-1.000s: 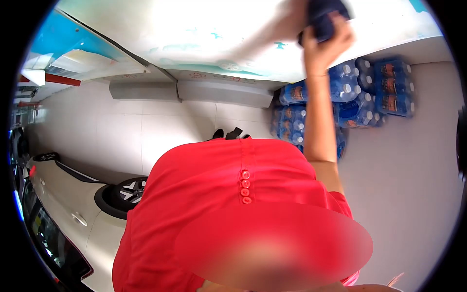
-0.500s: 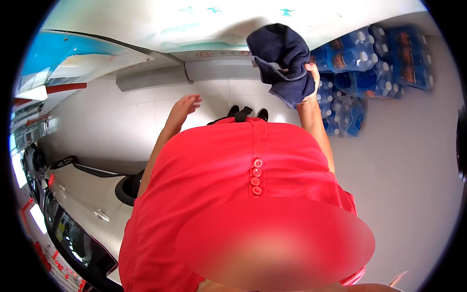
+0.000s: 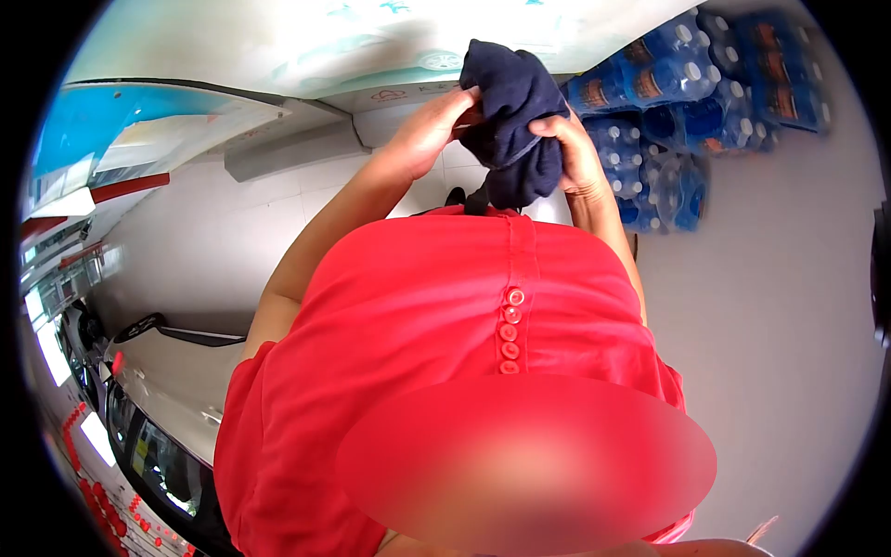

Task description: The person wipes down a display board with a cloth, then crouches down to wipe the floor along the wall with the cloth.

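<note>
A bunched dark navy cloth (image 3: pixel 510 121) hangs in front of my chest, folded over on itself. My right hand (image 3: pixel 573 153) grips its right side, with the thumb lying across the front of the fabric. At its left edge, my left hand (image 3: pixel 432 135) pinches the cloth between thumb and fingers; some of those fingertips are hidden behind it. Just beyond the cloth is a white panel (image 3: pixel 371 46) with faint green car drawings, and a shadow falls on it.
Shrink-wrapped packs of blue-labelled water bottles (image 3: pixel 687 111) are stacked on the floor at right. A beige car (image 3: pixel 167 381) stands at lower left. A blue-and-white board (image 3: pixel 139 125) is at upper left, near a grey ledge (image 3: pixel 288 153) along the wall.
My left hand has come up from the left and taken hold of the cloth. The cloth has shifted slightly left and is now more bunched, with my right hand still on it.
</note>
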Motion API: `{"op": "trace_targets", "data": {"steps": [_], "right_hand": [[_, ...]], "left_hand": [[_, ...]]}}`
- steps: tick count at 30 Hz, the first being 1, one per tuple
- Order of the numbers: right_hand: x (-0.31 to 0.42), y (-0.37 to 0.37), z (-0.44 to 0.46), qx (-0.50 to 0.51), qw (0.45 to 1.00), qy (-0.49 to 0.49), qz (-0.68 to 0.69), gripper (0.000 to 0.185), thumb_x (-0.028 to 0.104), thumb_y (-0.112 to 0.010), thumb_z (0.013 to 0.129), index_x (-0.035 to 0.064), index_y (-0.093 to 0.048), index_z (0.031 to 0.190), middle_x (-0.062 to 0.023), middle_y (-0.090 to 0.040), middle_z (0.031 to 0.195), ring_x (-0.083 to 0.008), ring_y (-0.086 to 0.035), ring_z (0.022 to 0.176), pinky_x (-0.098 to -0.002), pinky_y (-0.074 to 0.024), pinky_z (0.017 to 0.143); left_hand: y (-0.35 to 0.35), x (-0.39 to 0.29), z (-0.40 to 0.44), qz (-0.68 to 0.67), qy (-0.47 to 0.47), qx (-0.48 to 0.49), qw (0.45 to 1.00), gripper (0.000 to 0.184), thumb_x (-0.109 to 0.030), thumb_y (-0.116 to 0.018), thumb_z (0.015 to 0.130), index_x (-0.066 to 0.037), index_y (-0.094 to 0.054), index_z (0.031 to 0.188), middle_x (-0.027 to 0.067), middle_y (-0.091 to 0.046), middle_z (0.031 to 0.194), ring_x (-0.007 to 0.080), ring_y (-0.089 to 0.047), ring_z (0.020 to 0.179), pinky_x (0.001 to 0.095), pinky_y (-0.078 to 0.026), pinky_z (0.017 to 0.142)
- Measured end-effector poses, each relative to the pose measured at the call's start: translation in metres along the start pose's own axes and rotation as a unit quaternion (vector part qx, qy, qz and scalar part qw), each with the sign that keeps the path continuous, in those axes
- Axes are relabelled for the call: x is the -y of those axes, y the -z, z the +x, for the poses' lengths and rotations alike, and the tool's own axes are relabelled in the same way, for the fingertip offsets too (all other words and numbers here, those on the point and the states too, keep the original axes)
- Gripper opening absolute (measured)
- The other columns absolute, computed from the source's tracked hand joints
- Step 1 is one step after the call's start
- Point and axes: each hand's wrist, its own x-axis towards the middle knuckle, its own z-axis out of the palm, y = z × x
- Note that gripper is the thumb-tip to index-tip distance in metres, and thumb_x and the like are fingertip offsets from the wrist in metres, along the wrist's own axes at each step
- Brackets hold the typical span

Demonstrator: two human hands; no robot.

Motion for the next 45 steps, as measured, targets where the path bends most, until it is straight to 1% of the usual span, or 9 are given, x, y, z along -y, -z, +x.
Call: {"op": "trace_targets", "data": {"steps": [5, 13, 15, 28, 32, 33, 35, 39, 45], "right_hand": [[-0.007, -0.004, -0.005, -0.012, 0.928, 0.148, -0.342, 0.067, 0.003, -0.066, 0.072, -0.0006, -0.046, 0.136, -0.0139, -0.055, 0.126, -0.0209, -0.056, 0.109, -0.0321, -0.0421, 0.1], [-0.018, -0.018, -0.02, 0.012, 0.902, 0.098, -0.421, 0.074, 0.005, -0.076, 0.076, 0.0023, -0.041, 0.142, -0.0129, -0.057, 0.126, -0.0221, -0.055, 0.117, -0.0332, -0.0465, 0.099], [-0.022, -0.021, -0.023, 0.005, 0.92, 0.085, -0.382, 0.075, 0.009, -0.079, 0.076, 0.0027, -0.042, 0.141, -0.0122, -0.057, 0.125, -0.0214, -0.056, 0.114, -0.0338, -0.0475, 0.097], [-0.029, -0.03, -0.04, -0.123, 0.778, 0.335, -0.517, 0.045, -0.012, -0.062, 0.068, 0.0031, -0.064, 0.11, -0.0096, -0.062, 0.111, -0.0213, -0.06, 0.106, -0.0295, -0.0473, 0.092], [-0.025, -0.021, -0.047, -0.104, 0.814, 0.295, -0.489, 0.04, -0.014, -0.062, 0.068, 0.0023, -0.06, 0.105, -0.0058, -0.059, 0.1, -0.0157, -0.06, 0.093, -0.0249, -0.0473, 0.083], [-0.023, -0.023, -0.05, -0.065, 0.904, 0.196, -0.375, 0.041, -0.015, -0.061, 0.071, 0.0019, -0.058, 0.108, -0.0031, -0.06, 0.099, -0.012, -0.059, 0.093, -0.024, -0.0474, 0.083], [-0.012, -0.026, -0.056, -0.037, 0.937, 0.113, -0.328, 0.04, -0.017, -0.061, 0.073, 0.0016, -0.057, 0.108, -0.0006, -0.059, 0.099, -0.0089, -0.057, 0.093, -0.0232, -0.0472, 0.084], [-0.001, -0.004, -0.074, 0.103, 0.935, 0.09, -0.327, 0.036, -0.01, -0.068, 0.077, 0.003, -0.057, 0.109, 0.0016, -0.061, 0.096, -0.0072, -0.056, 0.093, -0.0229, -0.0469, 0.083], [0.001, 0.028, -0.105, 0.044, 0.971, 0.095, -0.213, 0.023, -0.004, -0.067, 0.085, 0.0041, -0.06, 0.105, 0.0025, -0.061, 0.097, -0.0044, -0.056, 0.089, -0.0201, -0.0455, 0.078]], "left_hand": [[-0.001, 0.013, 0.003, -0.031, -0.136, -0.054, 0.989, 0.04, -0.035, -0.048, 0.101, -0.005, -0.058, 0.126, 0.0049, -0.061, 0.123, 0.0169, -0.055, 0.116, 0.0344, -0.039, 0.103], [-0.02, -0.028, -0.03, -0.086, -0.165, 0.003, 0.983, 0.044, -0.027, -0.04, 0.105, 0.0, -0.044, 0.139, 0.0081, -0.054, 0.133, 0.0176, -0.051, 0.122, 0.0356, -0.039, 0.105], [-0.022, -0.031, -0.032, -0.071, -0.189, -0.015, 0.979, 0.035, -0.022, -0.042, 0.102, -0.003, -0.054, 0.129, 0.0053, -0.061, 0.117, 0.0138, -0.056, 0.106, 0.0329, -0.043, 0.094], [0.003, -0.026, -0.028, -0.211, -0.098, 0.051, 0.971, 0.038, -0.017, -0.04, 0.101, 0.001, -0.052, 0.131, 0.0093, -0.06, 0.125, 0.0171, -0.057, 0.114, 0.0337, -0.043, 0.101], [0.001, -0.025, -0.032, -0.181, -0.145, 0.042, 0.972, 0.036, -0.016, -0.042, 0.101, 0.002, -0.054, 0.13, 0.0092, -0.061, 0.125, 0.0167, -0.058, 0.113, 0.0333, -0.044, 0.1], [-0.004, -0.027, -0.033, -0.148, -0.183, 0.02, 0.972, 0.035, -0.015, -0.043, 0.1, 0.002, -0.055, 0.128, 0.0095, -0.062, 0.124, 0.017, -0.059, 0.111, 0.0329, -0.045, 0.099], [-0.008, -0.028, -0.035, -0.115, -0.216, 0.002, 0.97, 0.033, -0.014, -0.044, 0.1, 0.002, -0.056, 0.127, 0.0097, -0.063, 0.123, 0.0173, -0.06, 0.109, 0.0325, -0.046, 0.098], [-0.034, -0.023, -0.035, -0.082, -0.178, 0.04, 0.98, 0.032, -0.014, -0.044, 0.1, 0.005, -0.056, 0.124, 0.0144, -0.065, 0.119, 0.0214, -0.064, 0.106, 0.0336, -0.048, 0.096], [-0.069, -0.019, -0.031, -0.152, -0.145, 0.115, 0.971, 0.036, -0.017, -0.04, 0.102, 0.004, -0.054, 0.127, 0.0151, -0.062, 0.124, 0.0239, -0.061, 0.111, 0.0362, -0.047, 0.099]]}}
